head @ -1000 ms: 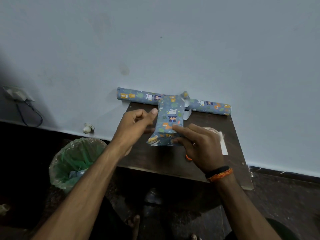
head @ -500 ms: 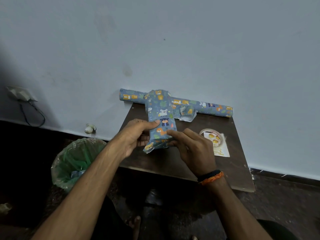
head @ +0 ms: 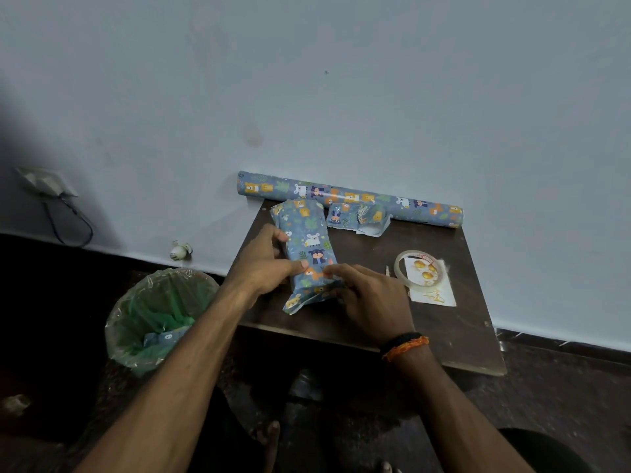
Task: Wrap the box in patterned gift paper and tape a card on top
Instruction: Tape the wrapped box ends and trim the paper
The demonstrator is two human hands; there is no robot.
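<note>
nearest on the dark table point(head: 461, 343), both hands work the near end of the wrapped box point(head: 307, 249), which lies lengthwise left of centre: the left hand point(head: 263, 268) grips its left side, thumb across the top, likely to steady it, while the right hand point(head: 368, 298) has fingers curled onto the loose paper flap, seemingly folding it shut. to the right the tape roll point(head: 418, 271) rests on the card point(head: 433, 288), whose gold script starts "bir" and is otherwise unreadable, both within reach; farther back a paper scrap point(head: 358, 216) and the paper roll point(head: 351, 198) lie along the wall.

The box point(head: 307, 247) is wrapped in blue animal paper and lies on the table. The card point(head: 433, 290) lies flat to its right, apart.
</note>
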